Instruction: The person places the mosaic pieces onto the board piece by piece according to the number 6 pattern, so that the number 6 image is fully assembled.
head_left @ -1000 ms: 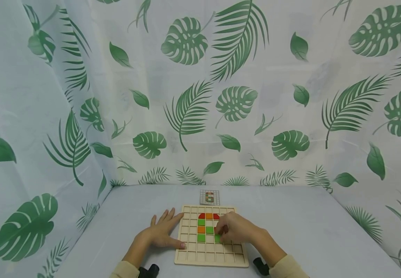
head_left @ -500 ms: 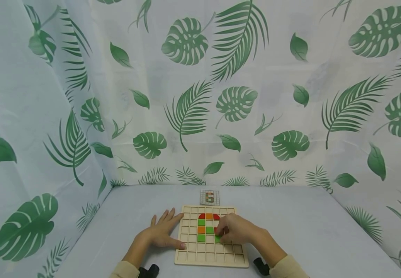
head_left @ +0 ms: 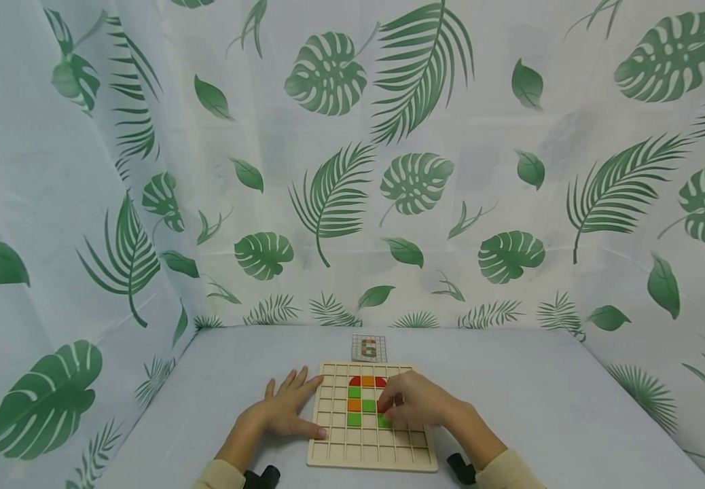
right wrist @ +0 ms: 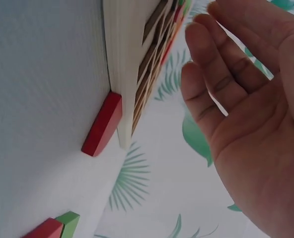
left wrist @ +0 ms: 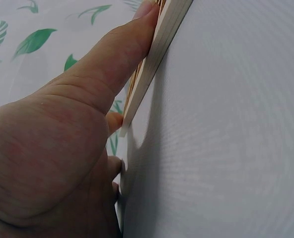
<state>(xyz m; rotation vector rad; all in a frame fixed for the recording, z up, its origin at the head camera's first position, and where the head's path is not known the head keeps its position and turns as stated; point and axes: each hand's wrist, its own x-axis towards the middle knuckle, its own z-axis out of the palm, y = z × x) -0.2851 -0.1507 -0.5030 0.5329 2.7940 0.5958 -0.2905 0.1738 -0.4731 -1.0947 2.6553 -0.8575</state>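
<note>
A wooden grid board (head_left: 334, 451) lies on the table with green, orange and red tiles set in its cells. My left hand (head_left: 285, 407) spreads its fingers along the board's left side, its thumb on the rim and index fingertip at the upper left edge. Over the right part of the grid, my right hand (head_left: 416, 401) pinches a red tile (head_left: 381, 406) beside a green tile (head_left: 368, 405). Another green tile (head_left: 383, 421) shows just below those fingertips. In the right wrist view the right hand's fingers (right wrist: 199, 44) bend toward the board; its thumb is hidden there.
A small card (head_left: 369, 348) with a coloured G pattern lies behind the board. Beside the board, in the right wrist view, a red block (right wrist: 103, 124) sits against its edge. A second red block (right wrist: 45, 229) and a green block (right wrist: 69, 223) lie farther off. Leaf-printed curtains (head_left: 352, 204) enclose the table.
The right hand's fingers shift slightly at the red tile, uncovering a little more of it. The left hand stays in place on the board's edge.
</note>
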